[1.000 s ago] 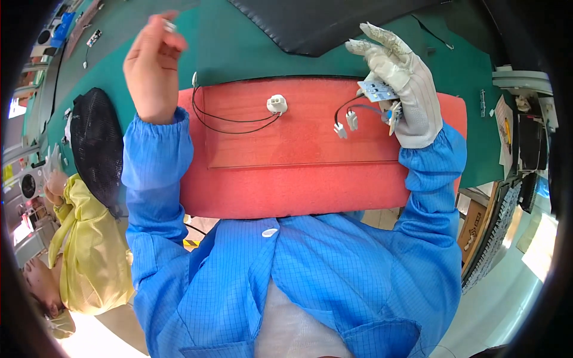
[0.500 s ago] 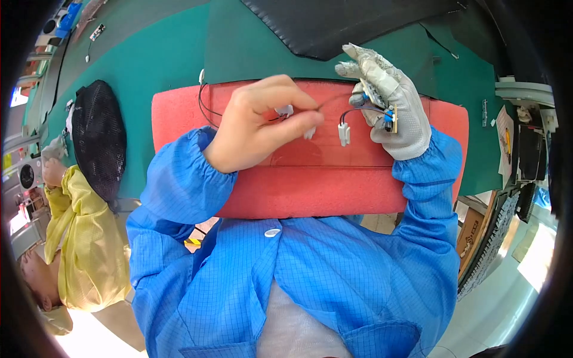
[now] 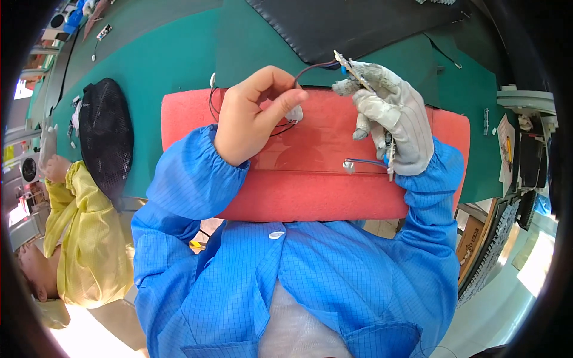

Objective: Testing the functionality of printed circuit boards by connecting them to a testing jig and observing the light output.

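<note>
My left hand (image 3: 250, 116), bare, is closed in a pinch on a dark cable (image 3: 314, 65) that runs to a narrow circuit board (image 3: 353, 73). My right hand (image 3: 400, 113), in a white glove, grips that board by its edge between thumb and fingers, tilted over the far edge of a red foam block (image 3: 316, 200). A second small circuit board (image 3: 391, 164) stays tucked against the gloved palm. Its thin wires end in a white connector (image 3: 348, 167) hanging over the foam. Next to my left fingers are another white connector (image 3: 294, 114) and a loop of black wire (image 3: 283, 127).
A green mat (image 3: 167, 59) covers the bench. Beyond the foam lies a black sheet (image 3: 346, 27); at left is a black mesh bag (image 3: 106, 137). A person in a yellow sleeve (image 3: 95, 232) works at far left. Papers (image 3: 505, 149) and a cardboard piece (image 3: 470, 235) are at right.
My right hand has turned, bringing the upper board up and outward into clear view. The lower connector has swung down toward me. My left hand stays near the cable, slightly shifted.
</note>
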{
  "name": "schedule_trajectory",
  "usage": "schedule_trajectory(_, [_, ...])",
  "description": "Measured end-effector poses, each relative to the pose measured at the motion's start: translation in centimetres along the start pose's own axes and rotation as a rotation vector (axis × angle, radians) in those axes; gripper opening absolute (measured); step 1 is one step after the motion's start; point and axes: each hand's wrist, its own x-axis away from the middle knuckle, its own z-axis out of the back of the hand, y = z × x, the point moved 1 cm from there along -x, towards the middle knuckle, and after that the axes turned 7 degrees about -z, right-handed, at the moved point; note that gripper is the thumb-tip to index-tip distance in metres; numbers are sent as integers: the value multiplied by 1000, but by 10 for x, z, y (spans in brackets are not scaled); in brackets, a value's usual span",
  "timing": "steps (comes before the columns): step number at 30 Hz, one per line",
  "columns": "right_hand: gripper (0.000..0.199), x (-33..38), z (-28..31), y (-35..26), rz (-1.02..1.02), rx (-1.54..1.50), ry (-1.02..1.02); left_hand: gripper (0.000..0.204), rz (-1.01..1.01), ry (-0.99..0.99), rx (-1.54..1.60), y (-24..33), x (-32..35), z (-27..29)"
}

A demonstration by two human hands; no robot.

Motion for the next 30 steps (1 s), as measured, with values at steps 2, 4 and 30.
schedule_trajectory(2, [48,6,-1,-5,-10,-14,80,12,-40,-12,-120,-4,2,0])
schedule_trajectory(4, [46,10,0,-1,105,69,135,14,-155,20,-314,-7,5,0])
schedule_trajectory(30, [42,24,17,2,157,189,301,20,-384,25,-448,-6,6,-8])
